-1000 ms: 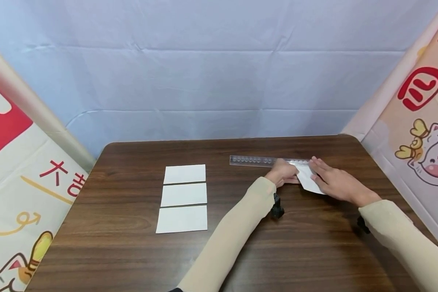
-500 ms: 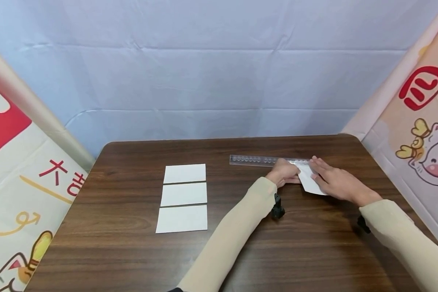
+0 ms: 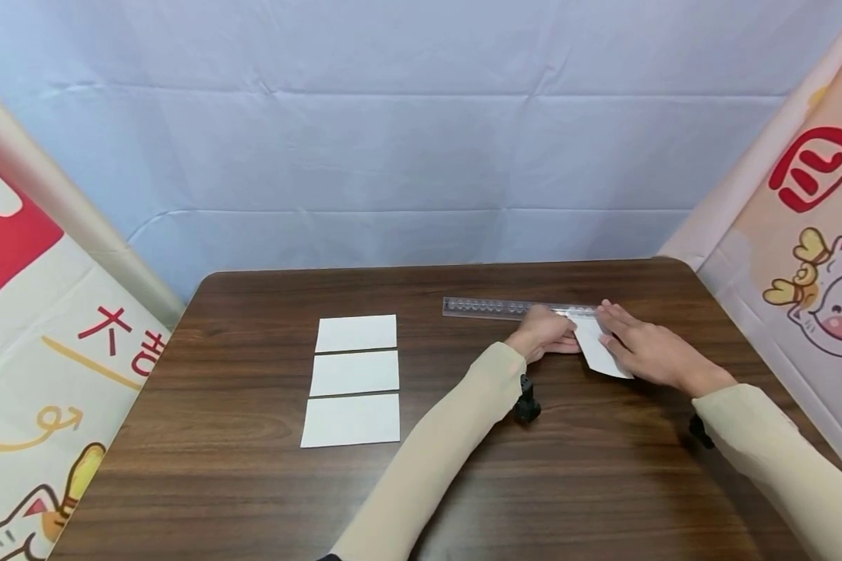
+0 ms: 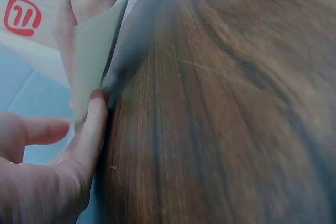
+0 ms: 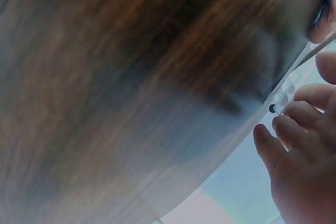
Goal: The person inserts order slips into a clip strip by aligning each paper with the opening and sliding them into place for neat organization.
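On the right half of the table, a transparent ruler lies across a small white sheet of paper, whose near part slants up off the tabletop. My left hand pinches the sheet's left side; in the left wrist view an index fingertip touches the paper low down. My right hand lies with extended fingers over the ruler's right end and the sheet, pressing on them. The right wrist view shows those fingers beside the ruler's holed end. The right hand hides part of the sheet.
Three white paper pieces lie in a column on the left half of the brown wooden table. A pale cloth backdrop hangs behind the table's far edge. Printed cloths flank both sides.
The paper's near corner has shifted slightly right and toward me. My left wrist has tilted a little; the right hand and ruler stay nearly still.
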Motion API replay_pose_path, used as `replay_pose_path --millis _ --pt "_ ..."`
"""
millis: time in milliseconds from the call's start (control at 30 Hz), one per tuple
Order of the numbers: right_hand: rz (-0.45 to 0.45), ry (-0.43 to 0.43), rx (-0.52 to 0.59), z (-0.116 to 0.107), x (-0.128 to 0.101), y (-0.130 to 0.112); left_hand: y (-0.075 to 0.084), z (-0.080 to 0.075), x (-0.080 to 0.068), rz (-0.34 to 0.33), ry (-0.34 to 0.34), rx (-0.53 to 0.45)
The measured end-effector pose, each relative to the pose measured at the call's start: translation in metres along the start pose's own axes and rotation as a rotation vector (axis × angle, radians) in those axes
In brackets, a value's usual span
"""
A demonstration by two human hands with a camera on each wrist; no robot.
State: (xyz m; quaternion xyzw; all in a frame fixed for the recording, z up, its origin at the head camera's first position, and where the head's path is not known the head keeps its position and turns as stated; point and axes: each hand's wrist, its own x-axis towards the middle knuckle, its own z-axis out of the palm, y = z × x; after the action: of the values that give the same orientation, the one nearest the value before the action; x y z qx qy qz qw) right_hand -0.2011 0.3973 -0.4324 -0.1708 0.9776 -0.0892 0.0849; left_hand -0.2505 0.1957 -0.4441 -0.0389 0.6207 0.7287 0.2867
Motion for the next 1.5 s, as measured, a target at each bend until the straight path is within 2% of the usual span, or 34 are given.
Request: replay_pose_path --millis 200,467,733,867,1067,1233,1500 --pt "-0.008 -0.003 -0.005 0.001 0.0 0.0 0.001 -0.009 -0.005 0.0 -0.034 0.017" --pt "-0.008 -0.004 -0.024 0.003 0.001 0.002 0.002 -0.019 -0.009 0.005 -0.037 0.038" --pt "-0.019 0.014 -0.024 0.004 0.001 0.001 0.006 -0.034 -0.017 0.03 -0.096 0.13" --pt "-0.028 0.023 -0.031 0.003 0.003 0.001 0.015 -0.042 -0.025 0.06 -0.124 0.179" --pt "-0.027 0.021 -0.034 -0.001 0.004 0.001 0.034 -0.061 -0.041 0.167 -0.187 0.257" --pt "-0.028 0.0 -0.016 -0.004 0.003 0.0 0.05 -0.079 -0.055 0.255 -0.176 0.375" --pt "-0.032 0.004 -0.012 -0.004 0.002 0.0 0.074 -0.111 -0.072 0.339 -0.111 0.698"
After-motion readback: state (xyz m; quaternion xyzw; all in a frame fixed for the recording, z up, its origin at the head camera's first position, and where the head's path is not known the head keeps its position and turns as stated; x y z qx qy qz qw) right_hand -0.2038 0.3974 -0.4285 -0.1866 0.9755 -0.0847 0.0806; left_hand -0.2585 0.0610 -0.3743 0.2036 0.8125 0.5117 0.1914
